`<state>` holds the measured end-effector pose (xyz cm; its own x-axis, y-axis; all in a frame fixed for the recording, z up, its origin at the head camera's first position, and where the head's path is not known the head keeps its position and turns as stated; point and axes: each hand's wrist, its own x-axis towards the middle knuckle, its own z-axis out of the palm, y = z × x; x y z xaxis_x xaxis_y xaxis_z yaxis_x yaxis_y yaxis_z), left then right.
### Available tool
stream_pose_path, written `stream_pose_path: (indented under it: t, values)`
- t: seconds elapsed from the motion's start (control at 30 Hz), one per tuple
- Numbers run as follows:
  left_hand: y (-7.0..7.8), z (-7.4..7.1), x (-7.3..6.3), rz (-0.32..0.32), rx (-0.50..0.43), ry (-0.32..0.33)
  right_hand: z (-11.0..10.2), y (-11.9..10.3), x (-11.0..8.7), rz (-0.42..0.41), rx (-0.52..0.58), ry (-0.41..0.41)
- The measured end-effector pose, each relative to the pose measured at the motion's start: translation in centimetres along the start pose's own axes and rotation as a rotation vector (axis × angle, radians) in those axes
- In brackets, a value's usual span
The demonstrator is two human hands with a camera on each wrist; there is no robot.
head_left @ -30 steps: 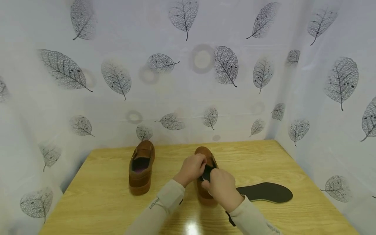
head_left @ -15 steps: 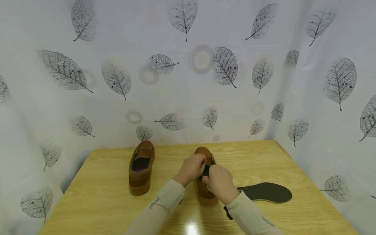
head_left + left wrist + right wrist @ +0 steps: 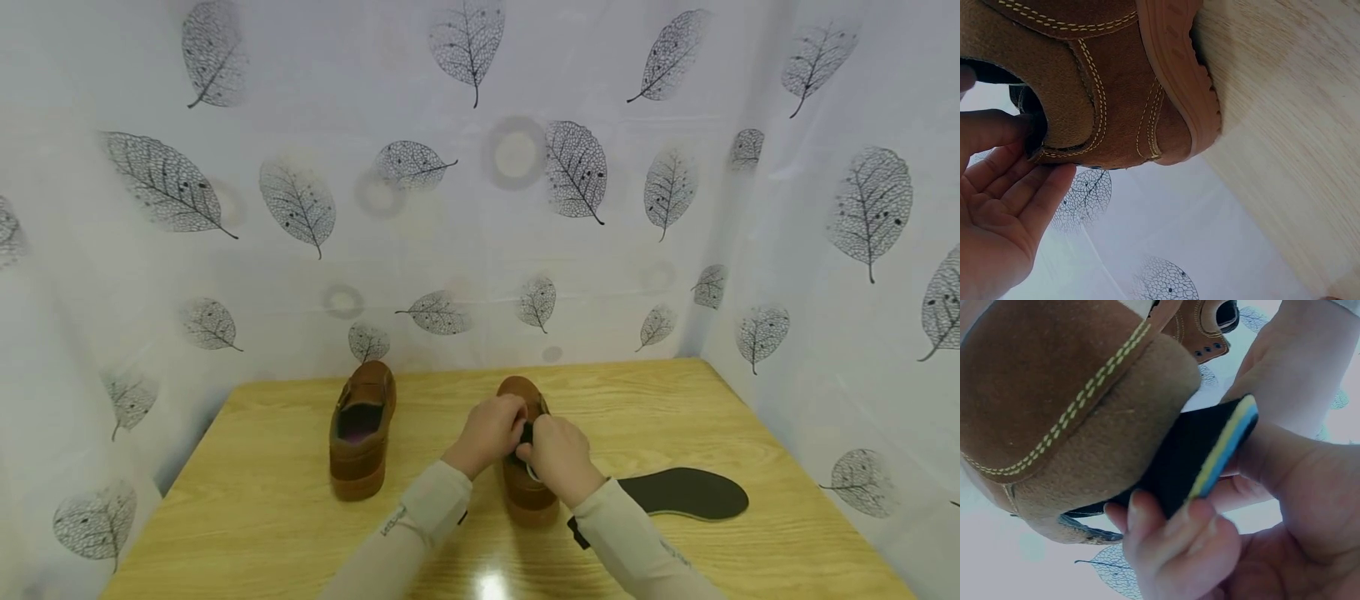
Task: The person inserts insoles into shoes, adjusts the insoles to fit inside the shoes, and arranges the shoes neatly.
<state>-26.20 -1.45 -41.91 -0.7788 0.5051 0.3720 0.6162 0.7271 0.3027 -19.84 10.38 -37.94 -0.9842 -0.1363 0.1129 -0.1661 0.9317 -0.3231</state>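
Note:
A brown suede shoe [image 3: 531,505] stands on the table, toe pointing away, between my two hands. My left hand [image 3: 487,433] pinches the upper edge of its opening; in the left wrist view its thumb [image 3: 997,132] lies inside and the fingers outside. From the right, my right hand [image 3: 564,458] holds a black insole [image 3: 1200,444] that is partly inside the shoe. The insole's yellow and blue edge sticks out of the opening in the right wrist view, between thumb and fingers. Its front part is hidden inside the shoe.
A matching brown shoe [image 3: 358,467] stands to the left. A second dark insole [image 3: 686,492] lies flat on the wooden table [image 3: 247,500], right of my right hand. A white curtain [image 3: 480,225] with leaf prints hangs around the back and sides.
My right hand has moved slightly forward and toward the left hand, and less of the black insole shows above the shoe. The left hand stays in place on the shoe's edge.

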Motion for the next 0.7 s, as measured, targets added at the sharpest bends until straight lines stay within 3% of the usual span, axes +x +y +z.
stream_pose_path:
  t: [0.27, 0.7]
  values:
    - [0.0, -0.1, -0.1, -0.010, -0.011, -0.008, 0.6, 0.6, 1.0, -0.003, 0.008, 0.014]
    - [0.0, -0.3, 0.0, -0.004, -0.012, -0.015, 1.0, 1.0, 2.2, 0.021, 0.072, -0.049]
